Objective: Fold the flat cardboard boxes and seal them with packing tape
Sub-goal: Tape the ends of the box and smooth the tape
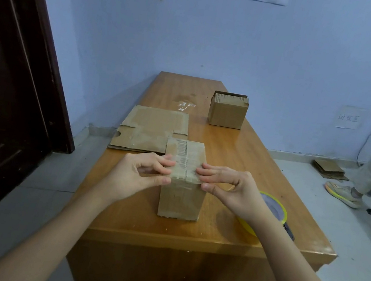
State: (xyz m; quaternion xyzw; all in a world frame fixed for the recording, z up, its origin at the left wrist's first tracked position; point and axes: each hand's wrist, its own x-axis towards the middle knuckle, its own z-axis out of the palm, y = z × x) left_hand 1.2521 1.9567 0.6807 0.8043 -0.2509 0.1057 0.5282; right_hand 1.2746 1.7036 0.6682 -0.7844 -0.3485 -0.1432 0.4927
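Note:
A folded cardboard box stands near the front of the wooden table, its top flaps closed with clear tape along the seam. My left hand grips the top left edge, fingers on the top flap and thumb on the front face. My right hand grips the top right edge the same way. A yellow roll of packing tape lies right of the box, partly hidden behind my right wrist. A flat unfolded cardboard box lies behind the box on the left.
A second folded box stands at the back right of the table. A scrap of clear tape lies mid-table. A dark door is at left. On the floor at right are flat cardboard and a person's leg and shoe.

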